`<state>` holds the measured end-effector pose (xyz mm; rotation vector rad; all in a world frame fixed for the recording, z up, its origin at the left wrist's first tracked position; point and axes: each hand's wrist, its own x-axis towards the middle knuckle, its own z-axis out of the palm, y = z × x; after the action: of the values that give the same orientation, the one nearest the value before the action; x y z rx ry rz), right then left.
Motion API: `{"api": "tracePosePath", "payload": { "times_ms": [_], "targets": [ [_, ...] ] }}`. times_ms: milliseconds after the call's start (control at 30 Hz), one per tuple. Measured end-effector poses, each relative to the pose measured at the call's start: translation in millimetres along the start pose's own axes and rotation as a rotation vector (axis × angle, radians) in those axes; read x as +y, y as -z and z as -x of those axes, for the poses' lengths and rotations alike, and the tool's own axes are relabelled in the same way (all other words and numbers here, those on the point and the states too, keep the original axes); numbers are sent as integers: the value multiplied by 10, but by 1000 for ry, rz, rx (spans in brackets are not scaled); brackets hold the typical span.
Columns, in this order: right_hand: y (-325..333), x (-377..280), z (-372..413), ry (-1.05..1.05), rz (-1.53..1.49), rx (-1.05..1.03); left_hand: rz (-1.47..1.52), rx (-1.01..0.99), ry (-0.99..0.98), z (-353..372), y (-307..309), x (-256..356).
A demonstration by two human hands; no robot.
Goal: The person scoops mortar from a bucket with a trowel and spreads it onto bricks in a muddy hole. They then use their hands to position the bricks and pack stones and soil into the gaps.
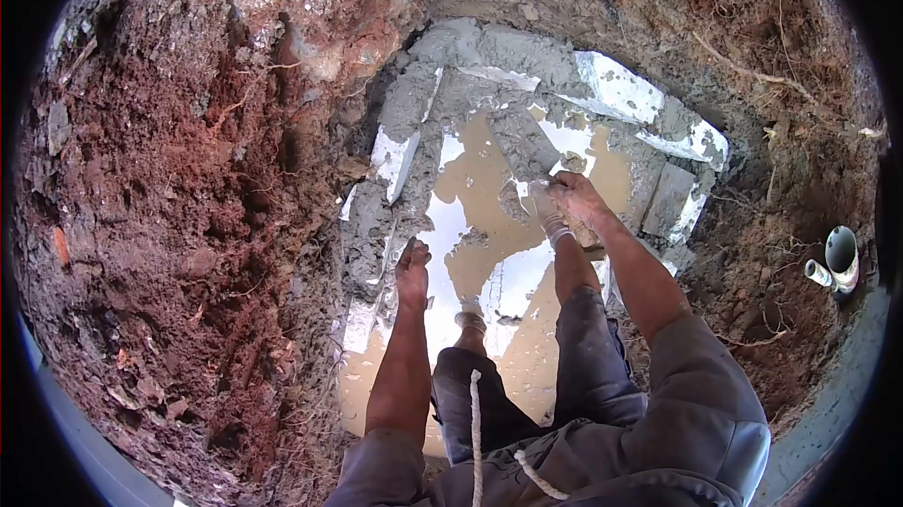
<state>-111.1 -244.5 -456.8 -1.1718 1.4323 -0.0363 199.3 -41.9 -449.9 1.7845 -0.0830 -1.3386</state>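
My left hand (412,272) is by the mortar-smeared left wall of blocks (395,164), fingers curled; whether anything is in them is hidden. My right hand (576,198) is low beside my right foot (546,206), its fingers closed together. A small grey clump of mortar (571,163) shows just beyond its fingertips, and what the hand grips is too small to make out. Near it a flat grey slab (522,142) slants across the muddy water (480,168). My feet stand in this water, inside the ring of blocks.
White-faced blocks (621,88) coated with wet mortar line the far side, and a grey block (668,198) stands at the right. Steep reddish soil (179,178) surrounds the pit. Roots (752,74) stick out at upper right. Pipe ends (840,248) protrude at right.
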Motion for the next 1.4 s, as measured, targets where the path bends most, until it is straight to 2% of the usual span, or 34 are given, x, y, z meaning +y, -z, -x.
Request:
{"api": "tracePosePath", "payload": {
  "times_ms": [100, 133, 233, 367, 500, 600, 633, 700, 733, 767, 800, 833, 900, 1000, 1033, 1100, 1167, 1333, 1400],
  "targets": [
    [312, -185, 172, -79, 132, -85, 18, 13, 6, 205, -179, 265],
    [347, -258, 218, -205, -20, -75, 5, -11, -28, 263, -227, 380],
    [530, -557, 258, -60, 222, -80, -18, -82, -117, 311, -276, 526],
    [749, -860, 83, -147, -9, -155, 21, -9, -61, 435, -359, 572],
    [873, -1274, 312, -120, 21, -136, 11, -43, 16, 566, -386, 460],
    [820, -1111, 596, -109, -52, -95, 37, -110, 41, 795, -459, 488],
    [817, -1188, 806, -196, -57, -101, -5, -129, 50, 873, -521, 582],
    [685, -906, 1068, -122, -99, -110, -88, -135, 75, 1057, -565, 753],
    [678, -872, 1262, -193, -224, -149, -129, -152, 71, 1093, -533, 775],
    [606, -836, 1508, -275, -354, -207, -290, -124, 92, 1385, -639, 1213],
    [541, -872, 1731, -298, -366, -136, -322, -186, 42, 1268, -451, 990],
    [503, -770, 1787, -353, -309, -196, -366, -225, 16, 1342, -370, 1123],
    [391, -746, 2142, -343, -294, -82, -341, -171, 29, 1553, -221, 1370],
    [274, -710, 2415, -369, -257, -106, -353, -127, 1, 1849, 142, 1637],
    [192, -690, 2492, -381, -271, -88, -428, -122, -77, 1798, 372, 1558],
    [27, -640, 2563, -396, -291, -45, -434, -20, -20, 1868, 744, 1439],
    [-152, -682, 2593, -403, -333, -68, -373, -1, -77, 1828, 1260, 1081],
    [-642, -662, 2505, -347, -400, -148, -194, 131, -43, 2480, 1724, 765],
    [-795, -531, 2356, -320, -542, -316, -183, 184, 34, 2682, 1838, 627]
  ]
}}
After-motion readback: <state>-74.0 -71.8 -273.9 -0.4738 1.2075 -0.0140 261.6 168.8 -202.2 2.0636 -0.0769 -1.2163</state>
